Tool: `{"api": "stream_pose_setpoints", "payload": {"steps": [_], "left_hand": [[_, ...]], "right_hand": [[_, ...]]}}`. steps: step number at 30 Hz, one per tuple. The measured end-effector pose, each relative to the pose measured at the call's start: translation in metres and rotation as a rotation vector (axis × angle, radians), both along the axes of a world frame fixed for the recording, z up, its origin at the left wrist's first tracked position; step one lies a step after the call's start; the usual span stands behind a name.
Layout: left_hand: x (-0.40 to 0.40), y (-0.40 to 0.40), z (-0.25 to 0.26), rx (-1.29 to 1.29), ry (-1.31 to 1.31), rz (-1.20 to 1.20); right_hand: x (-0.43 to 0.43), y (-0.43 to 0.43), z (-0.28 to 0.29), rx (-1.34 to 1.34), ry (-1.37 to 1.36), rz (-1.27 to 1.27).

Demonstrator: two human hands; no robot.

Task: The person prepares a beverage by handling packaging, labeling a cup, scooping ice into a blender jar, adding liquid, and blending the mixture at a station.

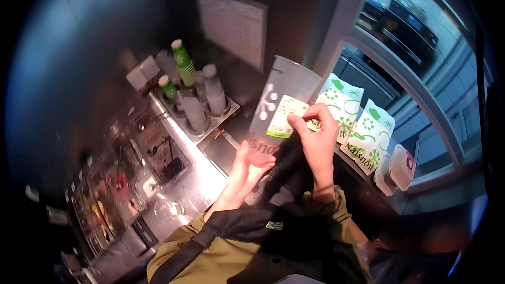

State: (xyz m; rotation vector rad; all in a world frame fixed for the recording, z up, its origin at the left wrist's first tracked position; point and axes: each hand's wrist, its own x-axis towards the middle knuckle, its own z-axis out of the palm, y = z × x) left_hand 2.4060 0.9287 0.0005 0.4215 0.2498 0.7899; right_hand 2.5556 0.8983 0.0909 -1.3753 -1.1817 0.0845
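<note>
My left hand [252, 169] grips a tall translucent plastic cup [272, 75] near its base. The cup is tilted, its rim pointing up and away from me, and bears white and dark printing. On its side lies a printed label sticker [282, 120] with a green lower edge. The thumb of my right hand [317, 130] presses on the label's upper right part, with the forefinger curled near its corner. Whether that corner is stuck down cannot be told.
A metal holder [230, 114] at the left carries green paper cup stacks [183, 63] and clear cups [215, 94]. Topping containers [165, 150] line the steel counter [197, 185]. Printed paper bags [369, 134] and lidded tubs [402, 167] stand by the window at the right. A sheet [236, 23] hangs on the wall.
</note>
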Motion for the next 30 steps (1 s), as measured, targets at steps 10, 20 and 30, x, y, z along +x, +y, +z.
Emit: {"api": "stream_pose_setpoints", "payload": {"steps": [10,20,30], "left_hand": [[0.019,-0.041,-0.07,0.797,0.923,0.488],[-0.044,-0.048,-0.24,-0.064,0.693,0.619],[-0.25,-0.095,-0.274,-0.139,1.839,1.434]], "right_hand": [[0.032,-0.025,-0.137,-0.215,0.631,0.383],[-0.028,-0.058,-0.206,-0.551,0.64,0.694],[-0.019,-0.057,-0.243,-0.604,0.547,0.778]]}}
